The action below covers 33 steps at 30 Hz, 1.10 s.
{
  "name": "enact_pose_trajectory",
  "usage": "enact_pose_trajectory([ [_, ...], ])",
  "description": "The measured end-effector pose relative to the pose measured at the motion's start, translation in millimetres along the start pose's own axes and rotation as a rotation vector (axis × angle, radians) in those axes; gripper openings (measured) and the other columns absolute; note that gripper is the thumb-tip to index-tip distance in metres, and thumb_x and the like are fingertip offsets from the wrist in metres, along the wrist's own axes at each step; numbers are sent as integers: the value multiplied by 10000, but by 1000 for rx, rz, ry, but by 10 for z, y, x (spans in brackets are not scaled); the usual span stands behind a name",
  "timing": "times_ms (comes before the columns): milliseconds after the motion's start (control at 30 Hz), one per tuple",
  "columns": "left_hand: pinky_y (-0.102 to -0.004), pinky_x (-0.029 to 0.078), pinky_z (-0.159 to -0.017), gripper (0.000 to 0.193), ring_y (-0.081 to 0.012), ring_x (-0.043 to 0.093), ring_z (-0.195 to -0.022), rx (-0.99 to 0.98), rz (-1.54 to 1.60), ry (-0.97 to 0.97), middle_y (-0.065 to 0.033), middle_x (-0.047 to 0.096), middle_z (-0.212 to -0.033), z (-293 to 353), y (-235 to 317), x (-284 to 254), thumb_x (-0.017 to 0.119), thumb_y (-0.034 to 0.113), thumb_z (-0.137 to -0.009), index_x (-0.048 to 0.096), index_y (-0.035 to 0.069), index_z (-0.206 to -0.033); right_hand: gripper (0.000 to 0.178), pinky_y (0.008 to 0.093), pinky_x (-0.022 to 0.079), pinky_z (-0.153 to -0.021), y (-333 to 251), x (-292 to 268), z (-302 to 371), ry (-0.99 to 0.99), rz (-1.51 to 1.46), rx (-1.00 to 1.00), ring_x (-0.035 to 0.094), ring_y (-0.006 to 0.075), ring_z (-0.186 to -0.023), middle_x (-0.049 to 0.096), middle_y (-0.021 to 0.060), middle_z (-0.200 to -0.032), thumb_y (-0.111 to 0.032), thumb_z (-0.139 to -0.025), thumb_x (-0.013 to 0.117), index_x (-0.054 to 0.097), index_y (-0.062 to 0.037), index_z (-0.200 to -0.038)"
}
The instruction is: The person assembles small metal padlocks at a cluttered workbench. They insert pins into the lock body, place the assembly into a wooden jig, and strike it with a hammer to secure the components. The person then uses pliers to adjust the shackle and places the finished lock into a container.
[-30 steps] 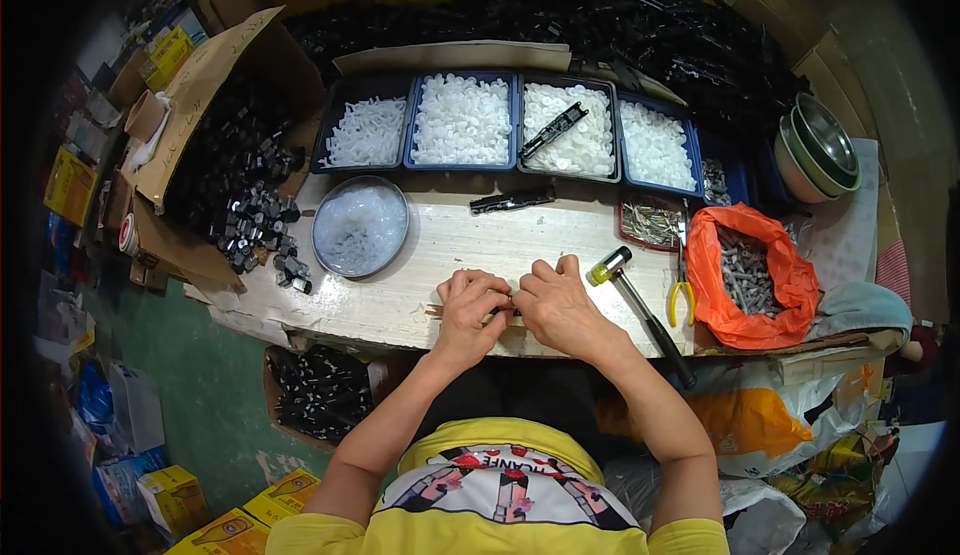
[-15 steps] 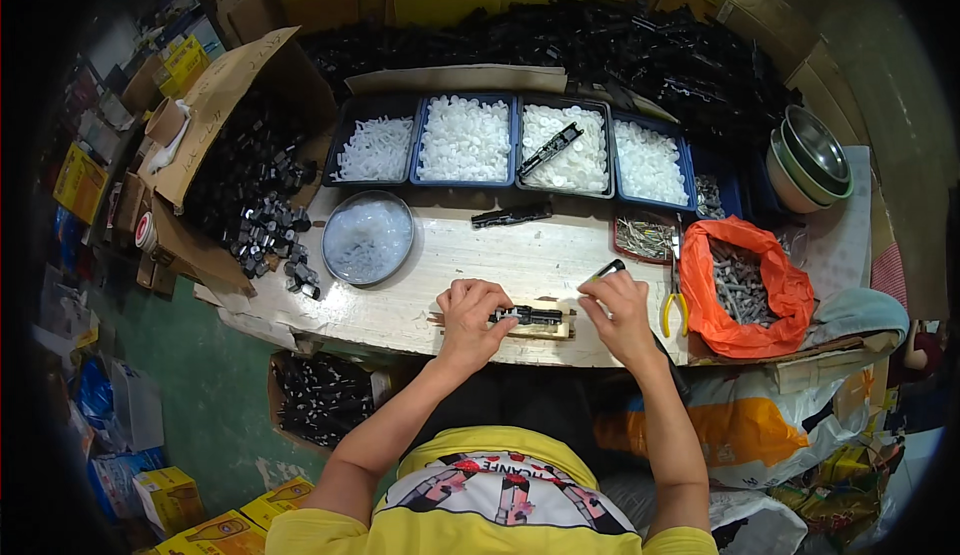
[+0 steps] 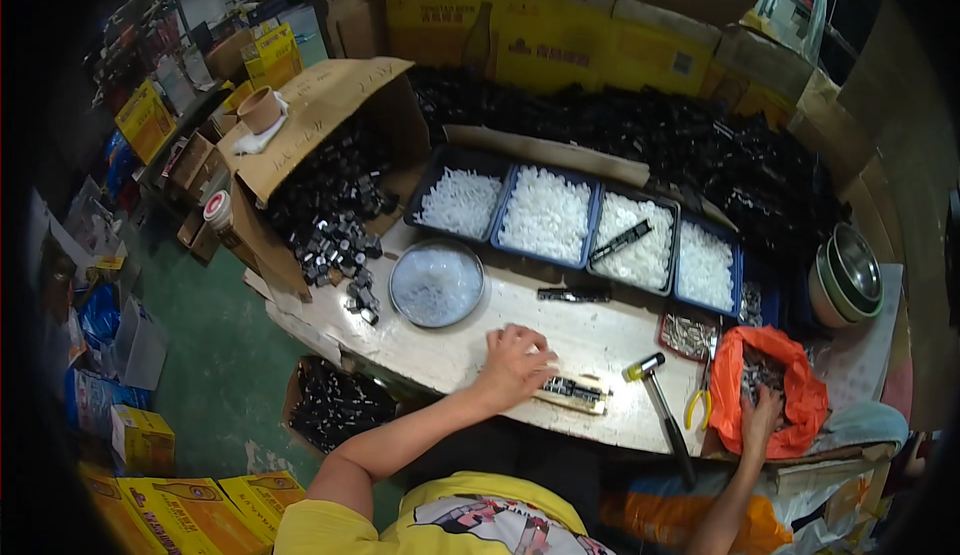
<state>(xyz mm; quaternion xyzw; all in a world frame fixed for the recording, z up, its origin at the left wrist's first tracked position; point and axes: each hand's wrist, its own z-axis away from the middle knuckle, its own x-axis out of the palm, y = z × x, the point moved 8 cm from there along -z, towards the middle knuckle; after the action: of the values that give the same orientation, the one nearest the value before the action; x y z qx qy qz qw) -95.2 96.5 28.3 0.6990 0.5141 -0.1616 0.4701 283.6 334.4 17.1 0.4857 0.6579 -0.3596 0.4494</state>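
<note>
My left hand (image 3: 512, 367) hovers with fingers apart at the left end of a slim black part (image 3: 572, 388). That part lies in a pale wooden block (image 3: 560, 402) at the table's front edge. My right hand (image 3: 762, 419) reaches into an orange plastic bag (image 3: 730, 380) of small grey pieces (image 3: 757, 365); its fingertips are among them, so their grip is hidden. Between the block and the bag lies a hammer (image 3: 664, 410) with a yellow-and-black head. Yellow-handled pliers (image 3: 698, 408) lie beside the bag.
Blue trays (image 3: 592, 265) of white plastic pieces line the table's back, one with a black part (image 3: 620, 241) across it. A round dish (image 3: 437, 283), a red tray (image 3: 688, 337) of metal pins, and a cardboard box (image 3: 300, 115) of black pieces stand around. Nested bowls (image 3: 850, 273) stand right.
My right hand has gone from beside the block to inside the orange bag. My left hand has loosened off the black part. The whole view has swung and tilted.
</note>
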Motion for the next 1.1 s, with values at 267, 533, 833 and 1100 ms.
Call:
enact_pose_trajectory([
  [267,-442,452,-765,173,-347,560,-905,-533,-258,9,-149,593,-907,-1175,-2112,-555,640,172,-703,634,55,-830,274,559,340,-824,-225,91,-103,-133,-36,-9,470,319,-1014,513,130,-1033,-155,-771,589,550,-55,-1023],
  [533,-447,452,-803,222,-376,554,-951,-651,-392,4,-222,566,-1005,-1548,-2318,-399,638,133,-695,628,6,-876,181,390,420,-663,-109,181,-256,-67,-294,185,563,308,-693,582,152,-738,-113,-708,633,582,28,-809],
  [833,-448,452,-817,198,-391,568,-925,-717,-292,52,-234,602,-922,-1460,-2647,-630,542,31,-676,656,45,-838,144,314,408,-592,18,244,-131,62,-545,120,508,206,-639,533,117,-723,-81,-740,578,549,31,-827],
  [1100,-433,451,-813,248,-347,536,-979,-650,-360,57,-174,555,-1012,-1607,-2386,-552,673,135,-680,639,71,-917,130,338,426,-599,-90,121,-74,118,-653,135,527,228,-631,546,131,-714,-102,-838,503,488,11,-899],
])
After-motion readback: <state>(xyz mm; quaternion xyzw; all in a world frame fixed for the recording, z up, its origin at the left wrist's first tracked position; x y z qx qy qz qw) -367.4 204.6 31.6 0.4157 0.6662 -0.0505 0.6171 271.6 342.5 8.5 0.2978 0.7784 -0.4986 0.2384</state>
